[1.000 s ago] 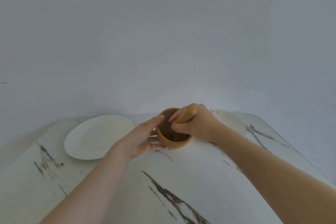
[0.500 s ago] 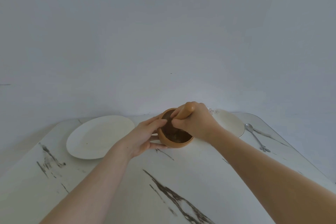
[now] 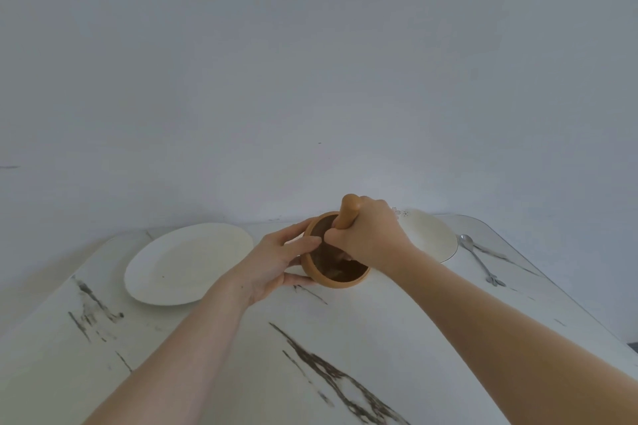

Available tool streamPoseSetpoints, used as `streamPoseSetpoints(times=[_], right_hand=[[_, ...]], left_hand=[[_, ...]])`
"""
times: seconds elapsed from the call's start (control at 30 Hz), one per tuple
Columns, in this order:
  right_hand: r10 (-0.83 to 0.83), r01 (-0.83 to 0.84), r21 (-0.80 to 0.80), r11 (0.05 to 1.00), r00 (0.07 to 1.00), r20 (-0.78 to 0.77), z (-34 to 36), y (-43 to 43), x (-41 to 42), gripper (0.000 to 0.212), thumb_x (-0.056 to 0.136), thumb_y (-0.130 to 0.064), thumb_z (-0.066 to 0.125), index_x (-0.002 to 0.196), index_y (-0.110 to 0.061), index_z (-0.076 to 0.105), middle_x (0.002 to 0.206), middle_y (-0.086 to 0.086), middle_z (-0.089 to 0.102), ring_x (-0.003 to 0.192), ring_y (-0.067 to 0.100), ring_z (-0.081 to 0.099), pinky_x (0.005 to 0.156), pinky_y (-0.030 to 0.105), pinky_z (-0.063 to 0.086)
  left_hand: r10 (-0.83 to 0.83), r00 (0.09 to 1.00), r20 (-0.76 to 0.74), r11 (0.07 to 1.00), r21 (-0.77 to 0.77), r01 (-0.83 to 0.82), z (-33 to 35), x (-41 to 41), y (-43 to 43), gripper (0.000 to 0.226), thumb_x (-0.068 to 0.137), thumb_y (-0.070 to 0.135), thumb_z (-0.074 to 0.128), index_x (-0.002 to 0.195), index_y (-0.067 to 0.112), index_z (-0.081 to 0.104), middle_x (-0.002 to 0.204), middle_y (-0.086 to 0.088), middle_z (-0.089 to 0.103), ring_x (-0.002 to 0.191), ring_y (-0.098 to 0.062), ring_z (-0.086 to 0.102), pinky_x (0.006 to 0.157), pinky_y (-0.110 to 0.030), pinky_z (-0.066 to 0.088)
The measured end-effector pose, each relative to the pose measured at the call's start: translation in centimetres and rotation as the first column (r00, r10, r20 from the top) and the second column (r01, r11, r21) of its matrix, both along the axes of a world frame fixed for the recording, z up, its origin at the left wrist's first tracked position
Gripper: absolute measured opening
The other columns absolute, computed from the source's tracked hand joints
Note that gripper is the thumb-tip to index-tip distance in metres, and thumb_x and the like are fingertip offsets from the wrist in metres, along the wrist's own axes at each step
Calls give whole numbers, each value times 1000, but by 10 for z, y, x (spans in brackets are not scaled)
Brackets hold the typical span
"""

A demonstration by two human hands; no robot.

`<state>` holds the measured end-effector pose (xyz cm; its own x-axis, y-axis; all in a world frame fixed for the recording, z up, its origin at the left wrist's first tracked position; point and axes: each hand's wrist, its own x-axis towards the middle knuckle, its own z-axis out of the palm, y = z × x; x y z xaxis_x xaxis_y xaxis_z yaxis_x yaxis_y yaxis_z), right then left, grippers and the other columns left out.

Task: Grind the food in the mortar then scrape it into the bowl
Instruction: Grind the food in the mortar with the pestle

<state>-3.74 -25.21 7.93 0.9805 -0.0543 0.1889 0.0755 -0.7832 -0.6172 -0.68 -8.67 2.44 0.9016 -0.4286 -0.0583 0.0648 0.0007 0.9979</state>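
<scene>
A brown wooden mortar (image 3: 340, 281) stands on the marble table, its inside dark with food I cannot make out. My left hand (image 3: 276, 260) wraps its left side, fingers over the rim and thumb at the base. My right hand (image 3: 367, 240) is closed around a wooden pestle (image 3: 348, 210) that stands nearly upright in the mortar, its rounded top poking above my fist. Its lower end is hidden by my hand. A white bowl (image 3: 433, 238) sits behind and to the right, partly covered by my right wrist.
A white plate (image 3: 186, 262) lies to the left of the mortar. A metal spoon (image 3: 478, 257) and another utensil lie at the far right near the table's rounded corner. A plain wall rises right behind the table. The marble table (image 3: 310, 355) stretches toward me.
The pestle has swung from leaning left to nearly upright, so its top now shows above my right fist. My left hand has stayed on the mortar's side.
</scene>
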Motion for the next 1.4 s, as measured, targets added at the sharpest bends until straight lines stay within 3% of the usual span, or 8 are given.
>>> streamPoseSetpoints(times=[0.1, 0.27, 0.53, 0.73, 0.9, 1.07, 1.27, 1.4], right_hand=[[-7, 7, -9, 1000, 1000, -4, 3, 0, -1, 17, 76, -24, 64, 67, -17, 51, 78, 11, 70, 70, 29, 70, 65, 35, 58], [-21, 21, 2, 1000, 999, -39, 5, 1, -1, 17, 77, -25, 63, 71, -16, 49, 69, 9, 68, 64, 27, 67, 66, 35, 58], [-63, 91, 205, 974, 988, -142, 2, -8, -7, 16, 79, -24, 62, 82, -11, 54, 72, 11, 75, 59, 24, 74, 65, 30, 59], [-86, 152, 374, 915, 979, -187, -4, -15, -14, 11, 77, -19, 63, 74, -10, 57, 66, 12, 75, 60, 25, 75, 61, 25, 58], [-92, 177, 470, 865, 976, -198, -12, -14, -19, 21, 76, -18, 64, 89, -1, 66, 67, 10, 76, 62, 24, 75, 63, 25, 59], [-82, 148, 489, 860, 985, -153, -14, -12, -21, 20, 77, -16, 61, 87, 0, 68, 70, 11, 76, 55, 17, 72, 47, 15, 50], [-91, 125, 515, 848, 992, -91, -21, -5, -23, 23, 79, -16, 59, 89, 1, 70, 69, 12, 76, 62, 20, 74, 57, 21, 54], [-49, 66, 560, 826, 998, -45, -26, -5, -25, 15, 83, -12, 61, 89, -9, 74, 67, 4, 74, 49, 5, 67, 51, 14, 54]], left_hand=[[8, 1000, 7, 1000, -13, -8, -1, -1, -1, 37, 84, 26, 70, 120, 35, 66, 111, 0, 73, 106, -21, 68, 88, -52, 55], [29, 1000, -7, 998, -51, -29, -5, -1, 1, 36, 85, 27, 70, 120, 34, 66, 112, -1, 73, 107, -22, 68, 88, -53, 55], [46, 999, -23, 997, -58, -47, -4, -3, -1, 46, 75, 31, 76, 121, 32, 66, 113, -4, 72, 108, -23, 67, 85, -53, 56], [65, 997, -42, 996, -52, -67, -4, -4, -3, 52, 71, 35, 77, 122, 31, 66, 117, -6, 70, 111, -22, 64, 82, -50, 58], [70, 995, -67, 995, -61, -74, -6, -4, -1, 60, 66, 39, 77, 125, 31, 64, 120, -5, 68, 113, -23, 63, 79, -44, 59], [65, 995, -80, 996, -50, -69, -3, -3, -3, 57, 67, 39, 76, 123, 31, 65, 117, -5, 70, 110, -22, 65, 75, -42, 59], [60, 994, -90, 996, -57, -65, -5, -2, -2, 48, 72, 36, 74, 120, 32, 67, 116, -6, 71, 110, -23, 65, 74, -41, 59], [75, 994, -84, 995, -52, -80, -5, -1, -3, 52, 70, 36, 75, 121, 32, 66, 113, -6, 72, 108, -23, 67, 75, -41, 59]])
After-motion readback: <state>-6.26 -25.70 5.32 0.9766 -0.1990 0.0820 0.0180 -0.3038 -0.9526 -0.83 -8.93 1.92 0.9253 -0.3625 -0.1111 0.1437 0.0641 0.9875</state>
